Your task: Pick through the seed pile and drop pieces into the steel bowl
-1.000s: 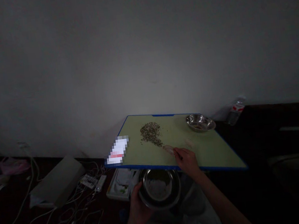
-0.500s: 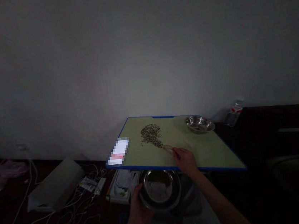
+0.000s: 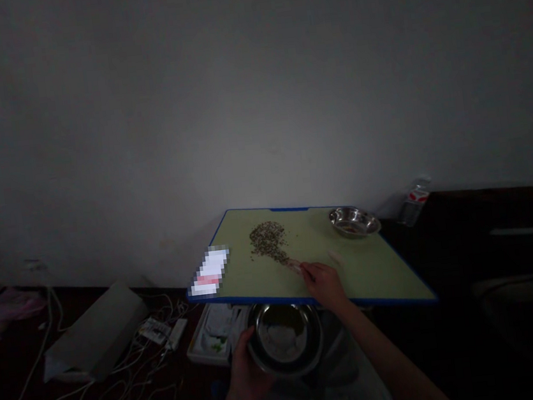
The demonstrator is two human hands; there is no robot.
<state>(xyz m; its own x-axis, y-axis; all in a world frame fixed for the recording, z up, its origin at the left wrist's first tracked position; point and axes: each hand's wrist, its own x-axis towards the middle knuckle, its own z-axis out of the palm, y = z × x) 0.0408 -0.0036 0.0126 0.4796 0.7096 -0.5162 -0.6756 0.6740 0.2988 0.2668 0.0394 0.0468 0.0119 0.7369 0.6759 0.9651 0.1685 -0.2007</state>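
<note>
Plainly, the left hand [image 3: 248,372] is wrapping partly round a deep, shiny steel bowl [image 3: 313,352], thumb at the rim and fingers below, so its mouth is facing up beside the near edge of the pale-green, blue-rimmed tabletop [image 3: 385,276]. The right hand [image 3: 324,283] is pinching a thin, pale implement [image 3: 293,264], its shape uncertain in this dimness; that grip is leaving the tip free at the near tail of a dark, speckled heap of grains [image 3: 268,238]. A shallow steel dish [image 3: 370,227] is standing far right, clear of the right forearm.
</note>
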